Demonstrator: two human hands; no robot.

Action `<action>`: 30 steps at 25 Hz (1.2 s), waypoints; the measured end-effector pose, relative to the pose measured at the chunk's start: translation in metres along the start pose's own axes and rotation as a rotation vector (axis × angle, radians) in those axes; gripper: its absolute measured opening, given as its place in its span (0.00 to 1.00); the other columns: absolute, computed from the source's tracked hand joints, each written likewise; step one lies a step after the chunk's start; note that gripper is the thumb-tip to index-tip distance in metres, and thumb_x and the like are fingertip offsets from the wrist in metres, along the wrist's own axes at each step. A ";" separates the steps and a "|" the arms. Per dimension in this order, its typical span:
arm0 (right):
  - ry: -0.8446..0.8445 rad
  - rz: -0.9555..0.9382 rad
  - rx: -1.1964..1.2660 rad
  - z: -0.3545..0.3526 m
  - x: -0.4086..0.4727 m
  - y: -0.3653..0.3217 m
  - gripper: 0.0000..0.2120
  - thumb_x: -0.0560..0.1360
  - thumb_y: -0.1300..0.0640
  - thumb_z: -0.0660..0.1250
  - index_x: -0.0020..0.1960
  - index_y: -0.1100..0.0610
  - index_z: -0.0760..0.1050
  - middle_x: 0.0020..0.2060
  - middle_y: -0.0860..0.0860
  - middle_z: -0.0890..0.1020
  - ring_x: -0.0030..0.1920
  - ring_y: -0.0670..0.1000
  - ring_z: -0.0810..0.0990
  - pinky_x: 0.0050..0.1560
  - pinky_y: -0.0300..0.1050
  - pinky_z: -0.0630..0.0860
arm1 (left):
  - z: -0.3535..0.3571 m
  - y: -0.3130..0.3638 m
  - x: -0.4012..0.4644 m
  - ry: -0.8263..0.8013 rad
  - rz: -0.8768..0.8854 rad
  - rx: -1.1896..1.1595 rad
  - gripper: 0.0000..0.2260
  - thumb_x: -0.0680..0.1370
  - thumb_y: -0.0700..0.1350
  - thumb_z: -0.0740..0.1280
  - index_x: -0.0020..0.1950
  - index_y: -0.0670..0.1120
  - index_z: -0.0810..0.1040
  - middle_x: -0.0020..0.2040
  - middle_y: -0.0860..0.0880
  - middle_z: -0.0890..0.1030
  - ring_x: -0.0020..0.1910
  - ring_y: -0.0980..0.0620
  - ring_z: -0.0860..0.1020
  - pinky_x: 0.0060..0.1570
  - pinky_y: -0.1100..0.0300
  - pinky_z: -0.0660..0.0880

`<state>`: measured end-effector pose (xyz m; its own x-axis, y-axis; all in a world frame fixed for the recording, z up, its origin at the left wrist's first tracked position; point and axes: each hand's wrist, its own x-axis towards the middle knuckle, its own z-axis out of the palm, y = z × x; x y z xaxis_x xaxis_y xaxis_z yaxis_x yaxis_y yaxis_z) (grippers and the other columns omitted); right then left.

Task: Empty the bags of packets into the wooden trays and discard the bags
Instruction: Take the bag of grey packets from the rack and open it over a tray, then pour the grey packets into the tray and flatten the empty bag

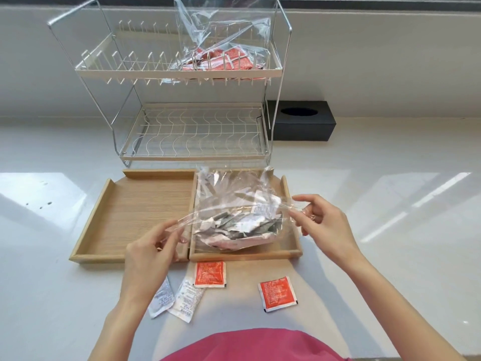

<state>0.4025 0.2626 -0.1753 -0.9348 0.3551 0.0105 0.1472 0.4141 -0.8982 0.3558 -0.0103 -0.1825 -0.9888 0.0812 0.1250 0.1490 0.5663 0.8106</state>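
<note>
Packets loose at counter's near edge: two white ones (174, 299) and two orange ones (243, 282), all outside the trays. Left hand (149, 252) & right hand (321, 221) each pinch the mouth of the clear bag (234, 212), pulling it wide. Bag sits in right wooden tray (292, 252), still full of grey/white packets; left wooden tray (135, 212) bare. Step, imo: opening bag. Next: upend w/ mouth low inside tray. Farther back, second bag (221, 48) w/ orange packets on dish rack (177, 74) top tier.

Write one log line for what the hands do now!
left hand: grip on bag | right hand: grip on bag | bag: in right tray | left tray: bare
</note>
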 end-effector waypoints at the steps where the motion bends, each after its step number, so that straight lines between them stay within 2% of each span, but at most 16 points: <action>1: 0.010 -0.011 -0.001 -0.003 0.003 -0.005 0.11 0.70 0.57 0.70 0.44 0.41 0.74 0.28 0.54 0.76 0.26 0.46 0.75 0.38 0.46 0.75 | 0.000 0.003 0.002 0.011 0.013 -0.012 0.09 0.73 0.46 0.67 0.50 0.58 0.77 0.37 0.63 0.81 0.25 0.60 0.77 0.33 0.70 0.72; 2: 0.016 -0.021 0.002 -0.006 0.007 -0.009 0.10 0.70 0.57 0.70 0.44 0.42 0.74 0.28 0.56 0.76 0.26 0.46 0.74 0.38 0.46 0.74 | 0.000 0.005 0.006 0.021 0.024 -0.027 0.09 0.73 0.46 0.66 0.50 0.58 0.77 0.36 0.63 0.81 0.26 0.60 0.77 0.32 0.71 0.73; 5: 0.032 -0.035 0.024 -0.014 0.023 -0.028 0.06 0.71 0.57 0.69 0.46 0.48 0.76 0.30 0.57 0.76 0.24 0.44 0.72 0.36 0.44 0.74 | -0.006 0.022 0.023 0.039 0.066 -0.026 0.10 0.73 0.44 0.66 0.42 0.61 0.76 0.32 0.69 0.79 0.28 0.63 0.78 0.33 0.77 0.70; 8: 0.073 -0.071 0.015 -0.027 0.046 -0.054 0.06 0.71 0.55 0.68 0.48 0.53 0.78 0.25 0.44 0.77 0.23 0.42 0.71 0.34 0.38 0.73 | -0.020 0.042 0.046 0.066 0.138 -0.042 0.12 0.74 0.46 0.66 0.39 0.66 0.76 0.31 0.66 0.80 0.28 0.63 0.78 0.33 0.78 0.70; 11: 0.097 -0.108 0.050 -0.039 0.062 -0.077 0.03 0.72 0.56 0.68 0.45 0.52 0.78 0.20 0.38 0.76 0.22 0.42 0.70 0.29 0.29 0.70 | -0.029 0.060 0.066 0.093 0.182 -0.096 0.11 0.73 0.49 0.66 0.35 0.65 0.77 0.33 0.61 0.81 0.26 0.61 0.78 0.32 0.78 0.70; 14: 0.104 -0.139 0.068 -0.045 0.069 -0.090 0.02 0.72 0.57 0.67 0.43 0.52 0.78 0.20 0.39 0.76 0.22 0.42 0.70 0.27 0.29 0.69 | -0.034 0.073 0.073 0.132 0.218 -0.110 0.07 0.73 0.47 0.66 0.37 0.59 0.78 0.34 0.59 0.80 0.26 0.60 0.77 0.31 0.78 0.69; 16: 0.116 -0.153 0.073 -0.048 0.071 -0.098 0.03 0.73 0.58 0.66 0.44 0.54 0.78 0.21 0.43 0.76 0.22 0.42 0.70 0.27 0.29 0.69 | -0.037 0.078 0.076 0.163 0.246 -0.109 0.06 0.73 0.48 0.66 0.37 0.57 0.78 0.34 0.58 0.80 0.27 0.58 0.77 0.31 0.78 0.68; 19: 0.149 -0.183 0.066 -0.054 0.078 -0.112 0.05 0.73 0.57 0.65 0.44 0.56 0.79 0.25 0.49 0.73 0.21 0.43 0.68 0.27 0.31 0.68 | -0.044 0.090 0.085 0.198 0.279 -0.167 0.04 0.73 0.48 0.67 0.38 0.56 0.80 0.28 0.58 0.80 0.25 0.57 0.75 0.29 0.76 0.69; 22: 0.180 -0.229 0.068 -0.063 0.090 -0.132 0.05 0.73 0.55 0.65 0.43 0.54 0.79 0.25 0.51 0.73 0.21 0.43 0.68 0.31 0.37 0.68 | -0.055 0.110 0.099 0.238 0.315 -0.216 0.03 0.73 0.46 0.68 0.40 0.50 0.80 0.24 0.60 0.78 0.22 0.60 0.74 0.27 0.76 0.68; 27: 0.207 -0.313 0.043 -0.073 0.105 -0.157 0.04 0.73 0.52 0.65 0.41 0.49 0.78 0.22 0.46 0.74 0.22 0.43 0.69 0.32 0.34 0.68 | -0.072 0.133 0.119 0.270 0.382 -0.246 0.04 0.72 0.47 0.68 0.38 0.54 0.79 0.23 0.61 0.77 0.22 0.61 0.74 0.29 0.76 0.69; 30: 0.212 -0.362 0.045 -0.077 0.107 -0.166 0.03 0.74 0.54 0.65 0.44 0.50 0.78 0.24 0.48 0.74 0.22 0.42 0.70 0.30 0.31 0.69 | -0.079 0.141 0.123 0.273 0.426 -0.237 0.04 0.72 0.48 0.68 0.38 0.57 0.79 0.24 0.63 0.78 0.23 0.61 0.75 0.29 0.76 0.70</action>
<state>0.3027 0.2960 0.0089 -0.8356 0.3600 0.4149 -0.1971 0.5086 -0.8381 0.2557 0.0147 -0.0082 -0.8086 0.0297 0.5876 0.5632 0.3277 0.7586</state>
